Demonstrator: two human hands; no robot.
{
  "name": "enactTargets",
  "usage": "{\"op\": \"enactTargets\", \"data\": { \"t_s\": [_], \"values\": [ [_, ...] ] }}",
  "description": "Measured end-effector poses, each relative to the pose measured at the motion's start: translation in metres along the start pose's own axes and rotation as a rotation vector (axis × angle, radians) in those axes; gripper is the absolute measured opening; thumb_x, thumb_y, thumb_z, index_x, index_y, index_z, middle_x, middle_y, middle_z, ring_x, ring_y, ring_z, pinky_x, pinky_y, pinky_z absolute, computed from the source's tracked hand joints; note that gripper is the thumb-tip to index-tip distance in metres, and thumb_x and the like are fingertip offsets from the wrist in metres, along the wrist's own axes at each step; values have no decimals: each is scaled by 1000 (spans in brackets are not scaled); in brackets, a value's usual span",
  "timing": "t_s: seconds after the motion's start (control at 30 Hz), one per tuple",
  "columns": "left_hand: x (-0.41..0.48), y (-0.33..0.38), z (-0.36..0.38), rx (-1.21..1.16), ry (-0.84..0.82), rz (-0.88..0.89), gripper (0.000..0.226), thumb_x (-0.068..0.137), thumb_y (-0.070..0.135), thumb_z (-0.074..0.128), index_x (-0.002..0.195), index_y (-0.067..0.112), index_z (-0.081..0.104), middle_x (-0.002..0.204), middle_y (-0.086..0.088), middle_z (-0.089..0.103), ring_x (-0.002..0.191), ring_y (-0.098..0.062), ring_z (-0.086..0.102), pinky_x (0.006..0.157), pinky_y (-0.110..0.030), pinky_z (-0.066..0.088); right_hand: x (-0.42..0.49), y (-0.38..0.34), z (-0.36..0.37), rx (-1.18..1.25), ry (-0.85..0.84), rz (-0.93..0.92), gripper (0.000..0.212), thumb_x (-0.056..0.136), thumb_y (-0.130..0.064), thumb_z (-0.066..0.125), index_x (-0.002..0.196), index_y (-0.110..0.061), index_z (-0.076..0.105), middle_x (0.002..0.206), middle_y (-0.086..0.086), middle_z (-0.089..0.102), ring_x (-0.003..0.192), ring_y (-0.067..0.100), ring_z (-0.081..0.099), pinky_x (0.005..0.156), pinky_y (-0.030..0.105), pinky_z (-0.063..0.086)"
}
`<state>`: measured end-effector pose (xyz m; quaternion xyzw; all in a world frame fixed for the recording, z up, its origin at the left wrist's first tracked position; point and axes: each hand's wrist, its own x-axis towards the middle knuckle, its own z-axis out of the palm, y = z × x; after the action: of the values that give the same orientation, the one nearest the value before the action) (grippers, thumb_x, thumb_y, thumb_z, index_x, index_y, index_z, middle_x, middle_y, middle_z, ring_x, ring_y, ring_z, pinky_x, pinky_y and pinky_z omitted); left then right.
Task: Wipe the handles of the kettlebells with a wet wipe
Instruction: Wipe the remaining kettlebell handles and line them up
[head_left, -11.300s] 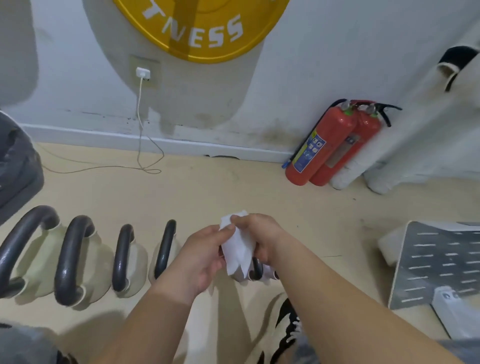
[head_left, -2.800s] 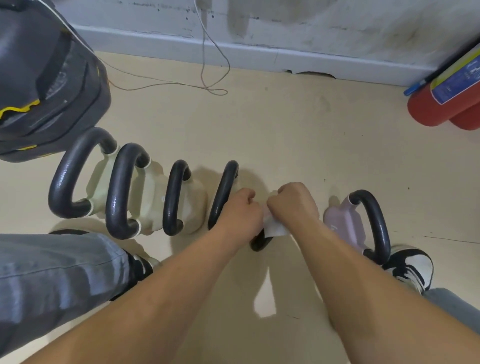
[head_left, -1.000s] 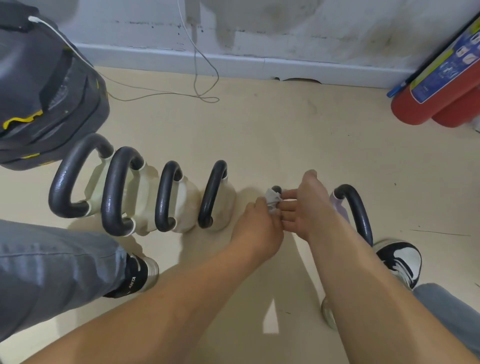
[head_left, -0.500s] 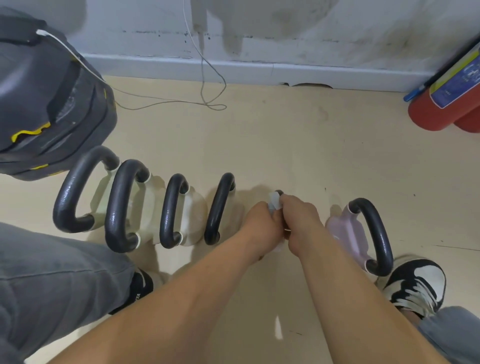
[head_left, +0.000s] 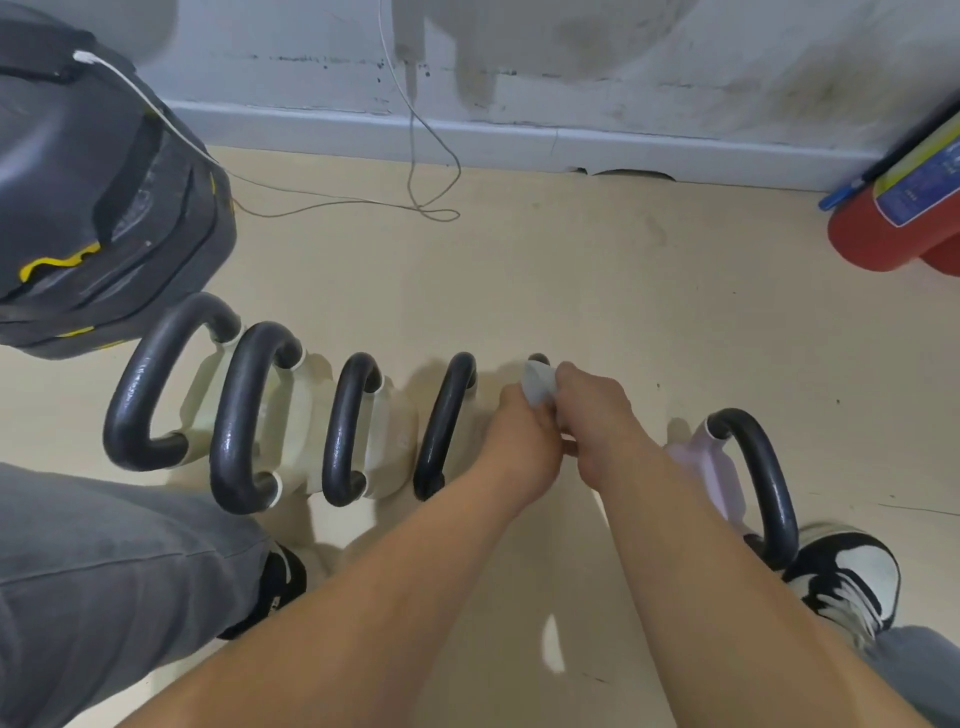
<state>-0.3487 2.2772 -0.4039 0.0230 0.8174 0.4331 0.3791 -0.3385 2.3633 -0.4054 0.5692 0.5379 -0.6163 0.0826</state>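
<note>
Here, wet wipe (head_left: 536, 383) on kettlebell handle (head_left: 538, 359), within pinching grip of left hand (head_left: 524, 441) and right hand (head_left: 597, 415).

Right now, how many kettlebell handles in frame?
6. Row at left: far-left handle, second handle, third handle, fourth handle. Mostly hidden under left hand, right hand, wet wipe: fifth handle. At right, sixth handle on pink kettlebell. Others possibly off-frame.
</note>
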Motion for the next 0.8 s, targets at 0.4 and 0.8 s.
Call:
{"op": "enactTargets", "data": {
  "t_s": [0.4,0.8],
  "values": [
    [-38,61,4,239,18,347,32,105,31,27,84,24,51,82,3,58,81,-24,55,77,-37,45,-5,16,-72,-12,238,-311,29,86,-23,53,81,5,61,69,16,49,65,20,45,58,35,36],
    [-86,37,87,-49,-337,29,28,103,29,37,104,16,62,97,3,55,85,-12,48,74,-26,38,-12,56,-188,260,493,-22,37,97,-34,45,75,-9,60,77,11,64,68,31,58,73,38,52]
  ]
}}
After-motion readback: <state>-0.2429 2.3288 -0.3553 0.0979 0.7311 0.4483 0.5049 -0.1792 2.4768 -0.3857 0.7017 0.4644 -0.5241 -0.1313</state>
